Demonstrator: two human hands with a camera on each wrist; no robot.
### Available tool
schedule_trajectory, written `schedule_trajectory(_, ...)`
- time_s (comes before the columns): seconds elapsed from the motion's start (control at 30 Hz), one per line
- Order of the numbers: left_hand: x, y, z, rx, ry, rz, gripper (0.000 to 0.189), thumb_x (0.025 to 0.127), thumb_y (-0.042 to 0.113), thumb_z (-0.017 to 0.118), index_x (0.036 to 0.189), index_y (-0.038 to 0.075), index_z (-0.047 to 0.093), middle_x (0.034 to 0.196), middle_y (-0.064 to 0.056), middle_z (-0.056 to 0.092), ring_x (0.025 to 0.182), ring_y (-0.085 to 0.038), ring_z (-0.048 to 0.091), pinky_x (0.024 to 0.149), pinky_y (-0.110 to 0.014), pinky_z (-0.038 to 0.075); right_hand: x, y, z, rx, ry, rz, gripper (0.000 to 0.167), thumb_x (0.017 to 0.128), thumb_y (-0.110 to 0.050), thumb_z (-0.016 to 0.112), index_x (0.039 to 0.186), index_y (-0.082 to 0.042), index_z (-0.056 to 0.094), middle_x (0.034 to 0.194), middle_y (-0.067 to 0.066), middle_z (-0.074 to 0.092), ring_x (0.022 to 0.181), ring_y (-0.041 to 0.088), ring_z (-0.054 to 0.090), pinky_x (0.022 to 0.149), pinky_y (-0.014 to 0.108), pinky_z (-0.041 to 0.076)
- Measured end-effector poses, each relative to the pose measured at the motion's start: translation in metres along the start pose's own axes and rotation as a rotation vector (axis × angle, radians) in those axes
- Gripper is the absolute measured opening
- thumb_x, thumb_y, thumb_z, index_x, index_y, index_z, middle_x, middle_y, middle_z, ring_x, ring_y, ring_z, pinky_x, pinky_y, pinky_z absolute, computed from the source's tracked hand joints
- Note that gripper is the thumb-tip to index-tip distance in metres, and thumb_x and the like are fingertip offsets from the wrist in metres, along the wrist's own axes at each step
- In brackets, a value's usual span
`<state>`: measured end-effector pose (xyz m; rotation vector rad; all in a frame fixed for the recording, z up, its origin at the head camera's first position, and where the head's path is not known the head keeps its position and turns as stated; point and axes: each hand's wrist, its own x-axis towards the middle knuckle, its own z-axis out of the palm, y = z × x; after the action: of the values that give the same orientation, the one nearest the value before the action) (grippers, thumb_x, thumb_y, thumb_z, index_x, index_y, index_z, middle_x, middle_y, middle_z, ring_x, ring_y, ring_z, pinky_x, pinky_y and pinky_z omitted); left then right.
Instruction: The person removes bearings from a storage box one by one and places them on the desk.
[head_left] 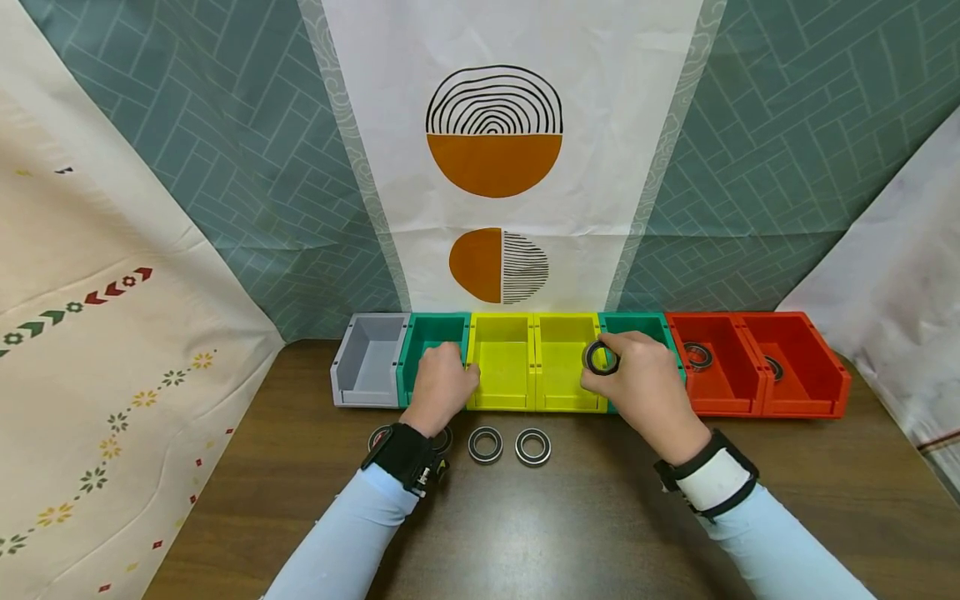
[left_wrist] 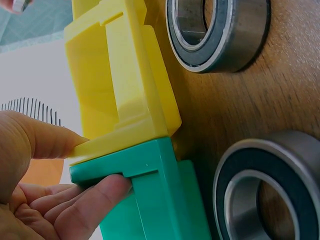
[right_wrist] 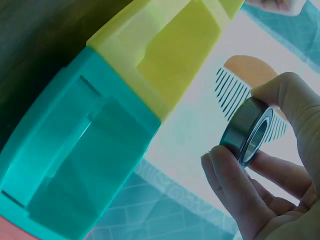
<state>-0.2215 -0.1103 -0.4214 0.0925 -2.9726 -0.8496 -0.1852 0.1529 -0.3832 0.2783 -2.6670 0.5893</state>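
My right hand (head_left: 647, 379) holds a ball bearing (right_wrist: 241, 129) between thumb and fingertips, raised over the right yellow bin (head_left: 564, 400) near its border with a green bin (right_wrist: 65, 165). In the right wrist view the bearing is tilted, its bore partly visible. My left hand (head_left: 441, 382) is at the left green bin (left_wrist: 162, 192). Its thumb lies on the wall of the neighbouring yellow bin (left_wrist: 145, 117) and its fingers reach inside the green one, pinching the two adjoining walls. Two bearings lie close by on the table in the left wrist view, a near bearing (left_wrist: 232, 155) and a farther bearing (left_wrist: 245, 35).
The bins stand in one row, from a grey bin (head_left: 366, 398) at left to two red bins (head_left: 806, 408) at right. Each red bin contains a bearing (head_left: 698, 356). Several bearings lie before the row, including one bearing (head_left: 533, 462); others are partly behind the left wrist.
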Motion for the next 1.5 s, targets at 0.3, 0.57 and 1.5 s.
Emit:
schedule_trajectory(0.3,0.000,0.001,0.000,-0.006,-0.003,-0.006,0.022,0.085,0.025,0.062,0.077,0.006,0.057,0.058,-0.003,0.044,0.046,-0.018,0.052,0.040,-0.022,0.041,-0.012,-0.007,0.006,-0.018,-0.071,-0.049,0.047,0.070,-0.036,0.076,0.104,-0.003,0.069,0.088,0.011,0.069,0.074,0.021,0.062,0.063,0.034,0.056)
schedule_trajectory(0.57,0.000,0.000,-0.001,-0.012,0.002,-0.002,0.022,0.085,0.026,0.062,0.077,0.006,0.056,0.058,-0.003,0.042,0.047,-0.018,0.052,0.039,-0.022,0.040,-0.024,-0.009,0.014,0.003,-0.152,-0.048,0.051,0.065,-0.032,0.080,0.105,-0.003,0.069,0.090,0.011,0.068,0.077,0.020,0.061,0.066,0.034,0.057)
schedule_trajectory(1.5,-0.001,0.000,-0.001,-0.019,0.003,0.004,0.022,0.085,0.024,0.062,0.072,0.007,0.056,0.056,-0.001,0.037,0.045,-0.018,0.051,0.039,-0.022,0.040,-0.042,-0.008,0.034,0.033,-0.529,0.042,0.044,0.056,-0.021,0.086,0.095,-0.007,0.070,0.074,0.000,0.060,0.067,0.014,0.048,0.056,0.023,0.043)
